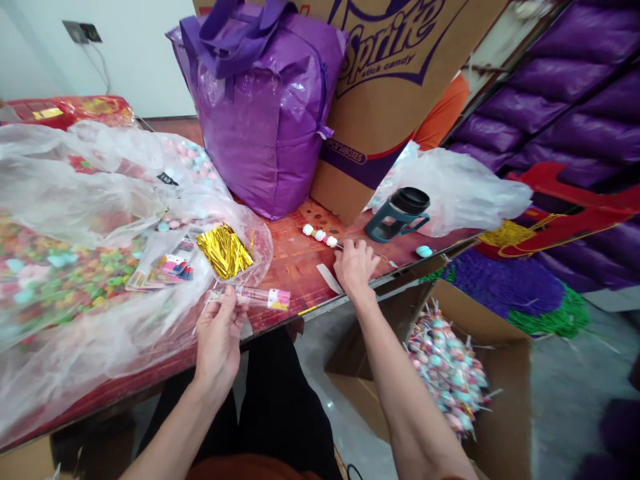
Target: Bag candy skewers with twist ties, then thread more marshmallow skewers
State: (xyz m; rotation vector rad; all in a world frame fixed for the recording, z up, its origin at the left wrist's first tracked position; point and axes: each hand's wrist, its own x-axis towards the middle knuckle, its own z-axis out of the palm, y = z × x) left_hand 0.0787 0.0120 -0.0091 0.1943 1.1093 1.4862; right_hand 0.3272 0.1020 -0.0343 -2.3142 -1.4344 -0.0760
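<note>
My left hand pinches a narrow see-through plastic sleeve with a pink and yellow printed end that points right. At the table's front edge my right hand has its fingers closed around the stick of a candy skewer. White, pink and green soft candies are threaded along the skewer's left part. Gold twist ties lie heaped in a small tray just beyond my left hand. Beside them is a stack of printed sleeves. A white paper strip lies between my hands.
Large plastic bags of colourful candies cover the left of the table. A purple bag and a carton stand behind. At right are a dark tumbler and a blue candy. Below, an open box holds wrapped skewers.
</note>
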